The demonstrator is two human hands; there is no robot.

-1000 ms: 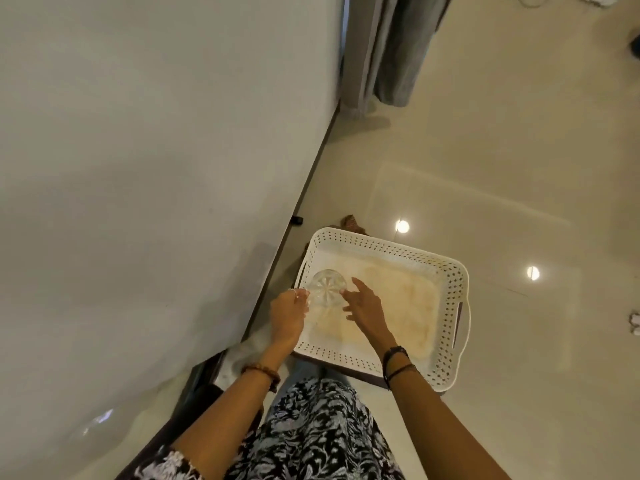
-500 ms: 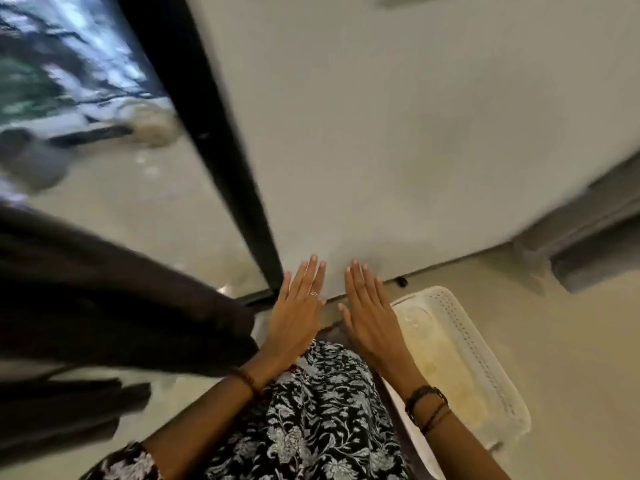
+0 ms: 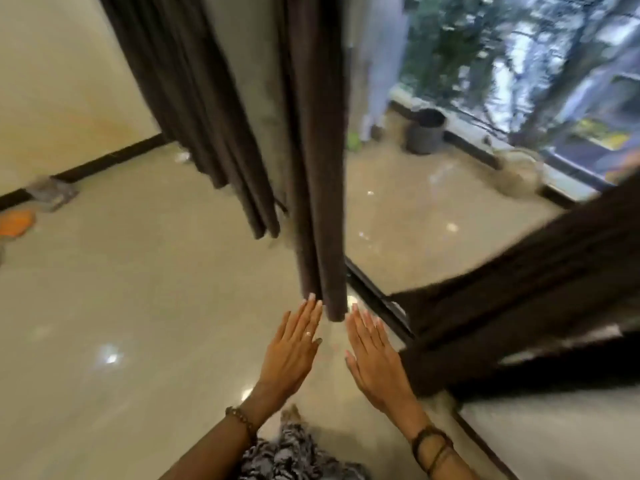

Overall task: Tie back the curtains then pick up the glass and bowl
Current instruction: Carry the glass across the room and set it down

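Curtains (image 3: 320, 188) hang dark and gathered just beyond the person's hands, their bottom hem ending near the fingertips, beside the dark door frame (image 3: 375, 299) and the glass. Both the left hand (image 3: 292, 351) and the right hand (image 3: 375, 362) are flat, fingers straight, apart, holding nothing. To tie back well, the person should probably gather the folds higher up, not at the hem. Neither glass nor bowl is in view.

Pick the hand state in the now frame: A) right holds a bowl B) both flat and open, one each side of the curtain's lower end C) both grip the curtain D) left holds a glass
B: the left hand and right hand show straight fingers and hold nothing, flanking the lower end of the curtain.
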